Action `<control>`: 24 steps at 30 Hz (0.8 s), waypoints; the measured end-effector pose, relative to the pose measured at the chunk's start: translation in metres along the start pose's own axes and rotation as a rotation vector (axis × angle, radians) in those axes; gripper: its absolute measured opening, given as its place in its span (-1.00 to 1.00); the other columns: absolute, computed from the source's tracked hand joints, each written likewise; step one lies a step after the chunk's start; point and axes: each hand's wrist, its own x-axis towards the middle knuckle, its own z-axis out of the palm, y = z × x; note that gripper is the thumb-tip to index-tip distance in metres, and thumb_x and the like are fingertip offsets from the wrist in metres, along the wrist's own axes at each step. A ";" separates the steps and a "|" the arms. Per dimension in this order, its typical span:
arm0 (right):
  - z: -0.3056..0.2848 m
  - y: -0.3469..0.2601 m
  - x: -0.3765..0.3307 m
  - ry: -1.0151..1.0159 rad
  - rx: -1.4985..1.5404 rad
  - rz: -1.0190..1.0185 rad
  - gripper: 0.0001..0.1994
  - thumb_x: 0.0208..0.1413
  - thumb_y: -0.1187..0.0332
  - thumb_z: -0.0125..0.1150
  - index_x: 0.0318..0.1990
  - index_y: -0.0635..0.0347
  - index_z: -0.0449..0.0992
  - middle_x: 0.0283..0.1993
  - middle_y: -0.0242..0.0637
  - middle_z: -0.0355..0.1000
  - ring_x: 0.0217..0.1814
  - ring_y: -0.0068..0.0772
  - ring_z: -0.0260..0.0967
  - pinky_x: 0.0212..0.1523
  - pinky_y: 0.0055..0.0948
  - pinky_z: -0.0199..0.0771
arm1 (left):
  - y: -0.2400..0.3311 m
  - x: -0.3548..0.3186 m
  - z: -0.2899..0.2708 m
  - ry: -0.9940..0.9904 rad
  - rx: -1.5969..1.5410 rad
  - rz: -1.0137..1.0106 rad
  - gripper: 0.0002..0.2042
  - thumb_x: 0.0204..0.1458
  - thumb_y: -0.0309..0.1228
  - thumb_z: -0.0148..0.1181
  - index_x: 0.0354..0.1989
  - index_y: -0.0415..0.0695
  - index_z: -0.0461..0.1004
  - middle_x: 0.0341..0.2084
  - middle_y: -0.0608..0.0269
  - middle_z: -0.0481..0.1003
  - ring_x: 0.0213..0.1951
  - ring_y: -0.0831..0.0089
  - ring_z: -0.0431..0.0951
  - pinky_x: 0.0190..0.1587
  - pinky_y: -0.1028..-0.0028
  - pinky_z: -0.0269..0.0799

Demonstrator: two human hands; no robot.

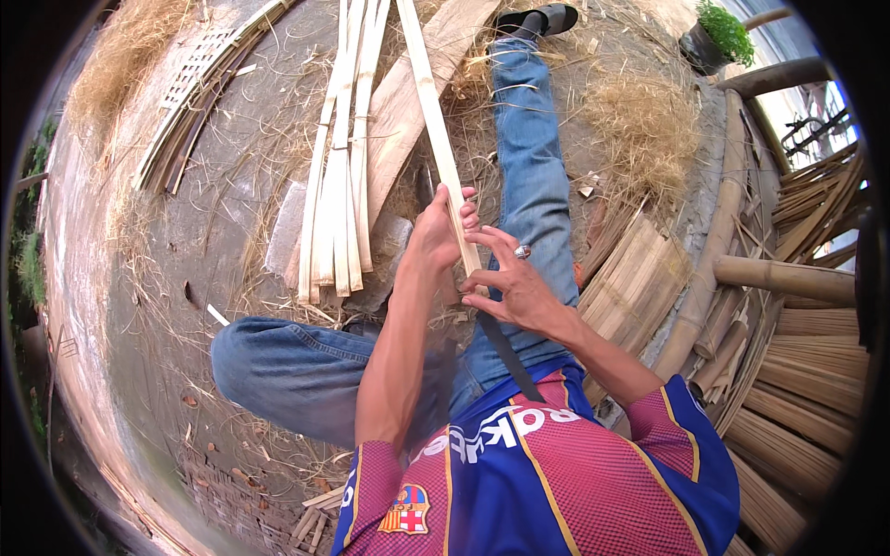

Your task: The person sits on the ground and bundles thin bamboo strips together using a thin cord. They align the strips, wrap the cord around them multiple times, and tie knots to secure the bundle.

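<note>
Bamboo strip (436, 120) in hands: pale yellow-tan. Knife (508, 357) under it: dark, near black. Ring (522, 251) on right hand (514, 287): silver. Jeans (528, 167): faded blue. Shirt (556, 482): red/blue vertical stripes w/ thin yellow lines, white lettering. Sandal (538, 18): black. Slat bundle (338, 185) on ground: cream. Ground (139, 306): grey concrete w/ dry straw, tan. Potted plant (723, 32), top-right corner: green, dark pot.
</note>
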 end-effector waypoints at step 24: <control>0.044 0.066 0.174 0.190 1.420 0.672 -0.31 0.32 -0.22 0.01 0.21 0.31 0.28 0.05 0.02 0.42 -0.14 -0.23 0.53 -0.15 -0.36 0.59 | -0.030 -0.073 0.014 0.404 0.621 0.239 -0.53 0.32 0.13 -0.05 -0.34 -0.08 0.32 -0.72 0.57 0.07 -0.76 0.74 0.04 -0.71 0.64 -0.10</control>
